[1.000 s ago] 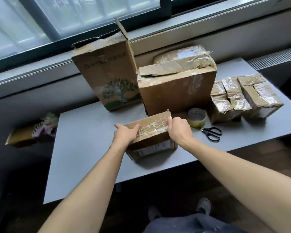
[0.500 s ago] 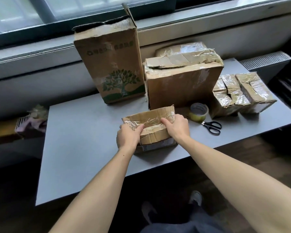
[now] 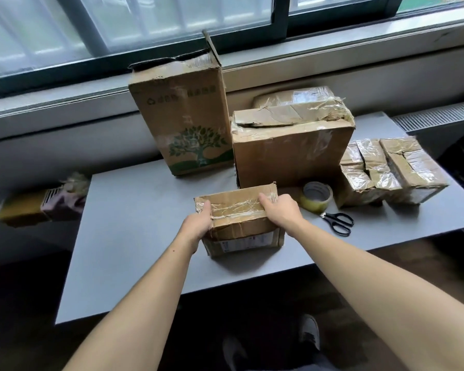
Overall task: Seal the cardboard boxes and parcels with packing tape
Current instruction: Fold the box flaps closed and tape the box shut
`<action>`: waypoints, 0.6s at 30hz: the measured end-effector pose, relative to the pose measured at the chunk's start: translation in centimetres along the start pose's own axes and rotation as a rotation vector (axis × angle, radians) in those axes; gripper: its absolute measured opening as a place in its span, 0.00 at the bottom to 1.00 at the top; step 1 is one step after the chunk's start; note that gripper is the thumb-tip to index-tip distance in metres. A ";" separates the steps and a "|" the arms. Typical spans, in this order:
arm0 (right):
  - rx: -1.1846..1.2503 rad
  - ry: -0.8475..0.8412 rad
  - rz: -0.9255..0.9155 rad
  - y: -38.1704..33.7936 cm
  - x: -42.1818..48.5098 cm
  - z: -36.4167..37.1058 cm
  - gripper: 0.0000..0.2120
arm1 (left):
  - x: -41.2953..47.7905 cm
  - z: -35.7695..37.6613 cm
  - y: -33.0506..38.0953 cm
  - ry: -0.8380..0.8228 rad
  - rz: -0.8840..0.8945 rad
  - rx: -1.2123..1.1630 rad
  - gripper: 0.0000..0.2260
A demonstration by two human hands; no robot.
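Operator: Barely anything is changing since half a second ago. Both hands are keeping to the ends of the small box (image 3: 239, 210), and my view is tipping up to take in more window.

Desk: How are they holding it?

Operator: I'm seeing the left hand (image 3: 196, 226) gripping the left end, thumb lying on the taped top, fingers wrapping round the side. The right hand (image 3: 280, 212) is clutching the far right corner, fingers curling over the edge. That box is sitting on the grey table (image 3: 134, 223), just left of the tape roll (image 3: 316, 200).

Desk: Counts?

Operator: I'm counting one roll and one pair of scissors (image 3: 338, 223), lying just right of the roll and nearer me. I'm also counting seven cardboard pieces:
- the small box
- one wide box (image 3: 287, 153) standing right behind the roll
- one flat parcel (image 3: 295, 96) showing behind that
- one tall box (image 3: 182, 121) standing behind and left of the roll
- three small taped parcels (image 3: 378, 170) sitting side by side to the roll's right

Desk: Anything inside?

Operator: The tall box is standing open, one flap sticking up, but its inside is showing only dark. The wide box's lid is gaping at a tear, and I cannot tell its contents. Crinkled tape is running along the small box's top.
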State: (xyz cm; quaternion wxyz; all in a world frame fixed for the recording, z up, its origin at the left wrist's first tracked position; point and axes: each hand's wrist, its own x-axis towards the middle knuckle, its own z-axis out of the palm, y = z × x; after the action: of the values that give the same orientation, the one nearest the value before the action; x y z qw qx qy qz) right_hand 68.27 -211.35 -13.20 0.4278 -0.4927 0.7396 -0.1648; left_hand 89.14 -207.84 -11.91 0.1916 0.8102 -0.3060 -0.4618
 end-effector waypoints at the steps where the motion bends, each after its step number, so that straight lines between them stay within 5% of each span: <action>1: -0.017 0.015 -0.032 0.1 0.1 -0.1 0.31 | -0.1 0.2 -0.1 0.027 0.026 0.038 0.33; 10: 0.002 0.043 -0.168 0.4 -0.1 -0.7 0.25 | -2.4 -0.7 1.9 0.469 0.177 0.387 0.24; 15: 0.125 -0.171 -0.149 1.0 0.5 -1.6 0.18 | -3.3 -2.6 3.3 0.331 0.266 0.488 0.21; 18: 0.164 -0.087 -0.136 0.6 0.9 -3.2 0.10 | -4.6 -2.5 5.1 0.352 0.357 0.591 0.21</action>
State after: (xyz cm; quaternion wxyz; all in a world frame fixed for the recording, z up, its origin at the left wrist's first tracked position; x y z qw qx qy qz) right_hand 65.25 -212.40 -12.17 0.4860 -0.5120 0.6693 -0.2319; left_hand 87.90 -208.42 -4.78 0.0768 0.8312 -0.5247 -0.1671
